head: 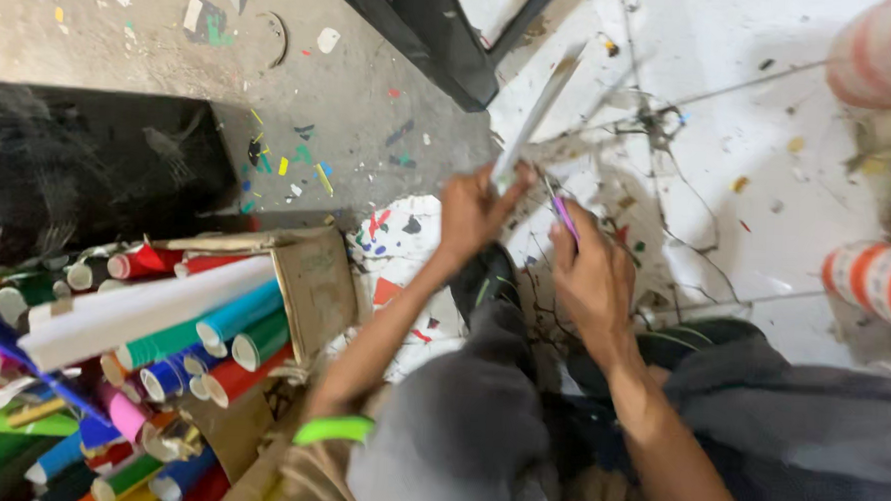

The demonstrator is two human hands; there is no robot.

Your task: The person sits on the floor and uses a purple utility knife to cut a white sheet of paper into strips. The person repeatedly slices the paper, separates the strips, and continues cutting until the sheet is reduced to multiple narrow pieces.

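My left hand (474, 210) grips the lower end of a long, thin pale strip (533, 119) that slants up and to the right over the white floor. My right hand (593, 277) is closed around a small tool with a pink-purple handle (564, 216), its tip close to the strip's lower end. Both hands are held above my knees in dark grey trousers (463, 422). The picture is blurred, so I cannot make out the tool's tip.
A torn cardboard box (316, 285) at lower left holds several coloured rolls (227, 321). A black panel (78, 169) lies at left, a dark frame (425, 34) at top. Red-and-white striped rolls (880, 280) stand at right. Scraps and thin wires litter the floor.
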